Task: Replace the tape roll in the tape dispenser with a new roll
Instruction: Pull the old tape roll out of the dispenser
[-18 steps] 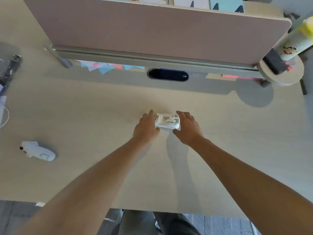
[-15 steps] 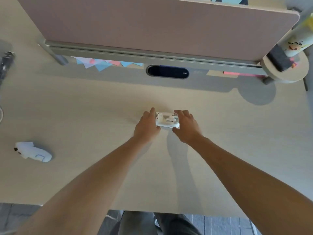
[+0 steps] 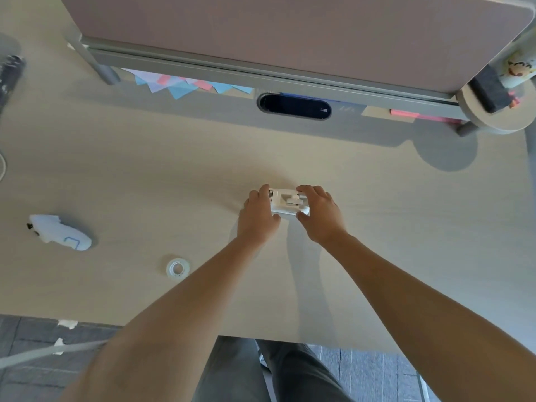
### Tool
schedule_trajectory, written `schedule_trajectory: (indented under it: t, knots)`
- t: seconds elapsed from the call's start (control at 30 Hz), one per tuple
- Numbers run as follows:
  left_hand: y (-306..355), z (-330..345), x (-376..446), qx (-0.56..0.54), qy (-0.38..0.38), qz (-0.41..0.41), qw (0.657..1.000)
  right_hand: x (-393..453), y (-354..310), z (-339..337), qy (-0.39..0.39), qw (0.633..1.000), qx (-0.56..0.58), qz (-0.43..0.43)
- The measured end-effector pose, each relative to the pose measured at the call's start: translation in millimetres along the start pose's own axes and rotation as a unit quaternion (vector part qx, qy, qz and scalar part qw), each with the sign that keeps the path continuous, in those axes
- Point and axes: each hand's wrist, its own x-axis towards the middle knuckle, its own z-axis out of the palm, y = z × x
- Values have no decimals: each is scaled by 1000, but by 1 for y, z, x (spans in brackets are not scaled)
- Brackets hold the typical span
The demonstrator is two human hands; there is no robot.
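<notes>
Bright, soft daylight; faint forearm shadows on desk [image 3: 145, 169]; dim band beneath partition [image 3: 261, 33]; wide-angle bowing and blur at edges.

The desk [image 3: 145, 169] is pale beige with a faint wood grain. The tape dispenser [image 3: 288, 202] is white, and the tape roll [image 3: 178, 268] is clear with a white core. A white device with a blue outline mark [image 3: 59, 233] lies at the left. The partition panel [image 3: 290, 33] is dusty pink on a grey rail. Paper triangles [image 3: 185, 86] are blue, pink and lilac. The trousers [image 3: 275, 378] are dark grey.
</notes>
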Motion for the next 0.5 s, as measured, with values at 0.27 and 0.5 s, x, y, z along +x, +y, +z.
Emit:
schedule_trajectory:
  t: [0.27, 0.5]
  knots:
    - [-24, 25, -57, -29, 11, -24, 999, -53, 0, 24, -3, 1000, 29, 2]
    - [-46, 45, -106, -40, 35, -2, 999, -98, 11, 51, 7, 998, 54, -8]
